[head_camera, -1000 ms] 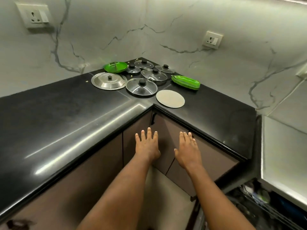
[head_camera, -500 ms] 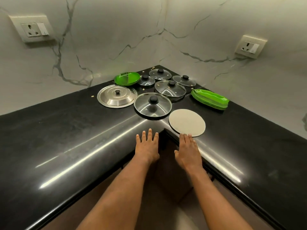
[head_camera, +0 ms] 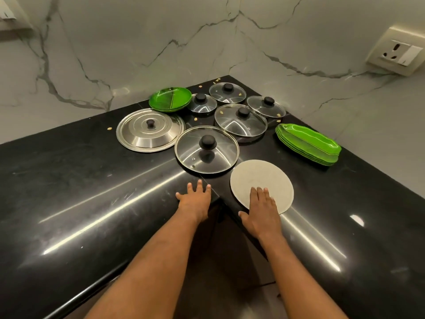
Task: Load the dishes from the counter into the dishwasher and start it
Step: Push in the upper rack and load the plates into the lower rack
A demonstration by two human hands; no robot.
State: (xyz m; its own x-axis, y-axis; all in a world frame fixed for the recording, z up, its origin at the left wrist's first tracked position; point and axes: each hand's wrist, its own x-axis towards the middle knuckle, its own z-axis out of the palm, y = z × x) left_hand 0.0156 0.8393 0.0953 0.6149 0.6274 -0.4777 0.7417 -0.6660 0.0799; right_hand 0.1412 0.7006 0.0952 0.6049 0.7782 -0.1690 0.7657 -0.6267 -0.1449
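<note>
A black corner counter holds the dishes. A flat pale round disc lies nearest; my right hand reaches over it with straight fingers lying on its near part. My left hand is flat and open at the counter's inner corner, just short of a glass lid with a black knob. Behind sit a steel lid, several smaller glass lids, round green plates and a stack of long green plates. The dishwasher is out of view.
Marble walls close the corner behind the dishes, with a wall socket at the right. Small crumbs lie scattered among the lids. Brown cabinet doors stand below the counter's inner corner between my arms.
The view has closed in on the corner. Both hands moved forward from in front of the cabinets onto the counter; the right one now lies on the pale disc.
</note>
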